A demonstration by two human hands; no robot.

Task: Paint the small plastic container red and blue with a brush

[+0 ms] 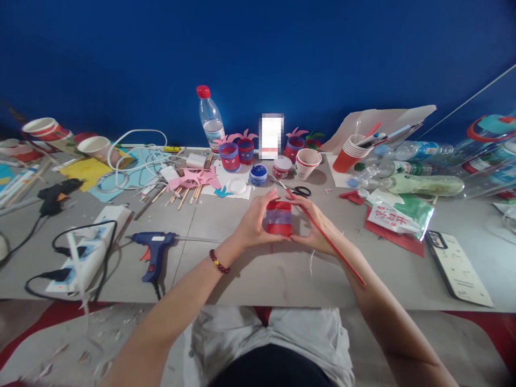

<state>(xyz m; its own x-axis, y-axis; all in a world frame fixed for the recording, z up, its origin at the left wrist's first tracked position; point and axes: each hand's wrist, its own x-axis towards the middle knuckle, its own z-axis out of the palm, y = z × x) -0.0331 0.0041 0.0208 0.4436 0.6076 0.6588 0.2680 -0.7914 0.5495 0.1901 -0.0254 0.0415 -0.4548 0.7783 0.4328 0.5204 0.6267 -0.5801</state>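
Note:
Between my two hands is a small red cup with a purple band (279, 217), held just above or on the table; which of the two I cannot tell. My left hand (258, 221) curves around its left side, thumb low and fingers at the top. On the opposite side, my right hand (309, 223) grips the cup and also keeps a red paintbrush (326, 236), its handle slanting back along my forearm. Beyond the cup stand a jar of blue paint (258, 174), a jar with red paint (282, 167) and black-handled scissors (301, 191).
A blue glue gun (153, 252) and a white power strip (88, 250) with cables lie at left. Finished-looking painted cups (229, 157) line the back near a bottle (210, 121). At right are plastic bottles (427, 184), stacked paper cups (350, 153) and a phone (459, 269).

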